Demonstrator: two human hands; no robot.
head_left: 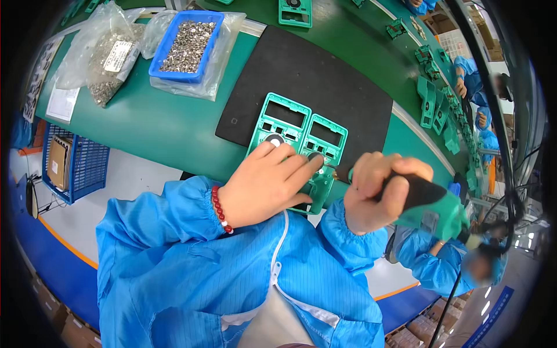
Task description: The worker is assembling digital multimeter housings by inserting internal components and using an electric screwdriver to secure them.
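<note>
Upper left: bag of small metal parts (103,88), then blue tray (219,30) full of similar bits on the desk (168,119). Tray's shallow and well filled; a sleeve knock could spill it. Centre: two housings side by side, left housing (289,123) and right housing (338,152), upper ends on the black mat (301,64). Left hand (268,184) lies across both, fingers bent and part-spread; can't tell if it pinches anything. Light hold = the right one may twist under torque. Right of centre: right hand (380,188) wraps the power screwdriver (428,206), bit (332,167) pointing left, close to the left fingertips. Tool looks low and slanted: risk of cam-out, cross-threading or a jabbed finger.
</note>
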